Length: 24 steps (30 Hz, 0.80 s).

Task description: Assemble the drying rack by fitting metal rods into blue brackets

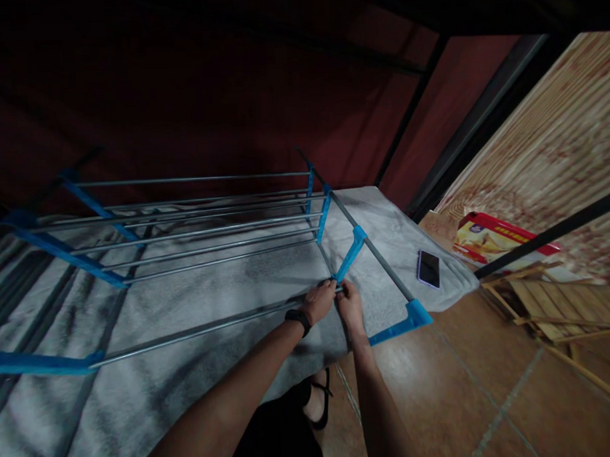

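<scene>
A partly assembled rack of grey metal tubes and blue plastic brackets lies on a grey blanket (266, 273). My left hand (319, 302), with a black band on its wrist, is closed around the right end of the front metal tube (198, 331). Close beside it, my right hand (350, 308) pinches at the lower end of a blue bracket (350, 255), where the tube meets it. My fingers hide the joint itself, so whether the tube sits inside the bracket cannot be seen. Another blue bracket (403, 324) angles down near my right forearm.
A phone (429, 269) lies on the blanket to the right. On the tiled floor (440, 377) are a red and yellow box (500, 238) and a slatted wooden piece (562, 306). Dark metal frame bars (550, 234) cross the right side. Further tubes and brackets extend left.
</scene>
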Each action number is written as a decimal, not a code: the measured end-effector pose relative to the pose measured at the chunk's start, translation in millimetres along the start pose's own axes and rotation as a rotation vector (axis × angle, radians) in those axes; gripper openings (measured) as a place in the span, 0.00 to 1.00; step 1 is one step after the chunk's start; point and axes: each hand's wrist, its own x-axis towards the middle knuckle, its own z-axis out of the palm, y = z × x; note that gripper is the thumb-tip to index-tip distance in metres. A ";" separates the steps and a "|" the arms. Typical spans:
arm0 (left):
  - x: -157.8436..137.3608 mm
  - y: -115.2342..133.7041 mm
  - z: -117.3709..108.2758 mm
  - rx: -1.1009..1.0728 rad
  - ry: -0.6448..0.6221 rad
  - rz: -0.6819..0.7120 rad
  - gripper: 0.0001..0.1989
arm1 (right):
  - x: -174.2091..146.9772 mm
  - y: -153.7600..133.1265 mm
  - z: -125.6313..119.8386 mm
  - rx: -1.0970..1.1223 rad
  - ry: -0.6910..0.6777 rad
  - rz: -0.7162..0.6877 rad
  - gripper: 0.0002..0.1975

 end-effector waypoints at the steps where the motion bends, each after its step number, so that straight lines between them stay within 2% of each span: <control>1: 0.7 -2.3 0.9 -0.006 -0.002 0.010 0.19 | -0.1 -0.3 0.0 -0.041 -0.003 -0.018 0.27; 5: 3.7 -9.1 0.6 -0.009 -0.002 0.032 0.17 | 1.1 -3.4 -1.3 -0.233 -0.021 -0.056 0.27; 9: 6.7 -11.1 -3.0 -0.039 0.010 0.022 0.16 | 5.8 -7.1 -4.2 -0.359 -0.066 -0.021 0.23; 17: 9.8 -10.3 -2.8 -0.061 0.030 -0.082 0.15 | 7.8 -4.8 -3.7 -0.317 -0.061 -0.009 0.19; 24: 10.8 -13.5 2.0 -0.024 0.032 -0.067 0.15 | 7.6 2.1 -0.3 -0.214 0.015 -0.056 0.17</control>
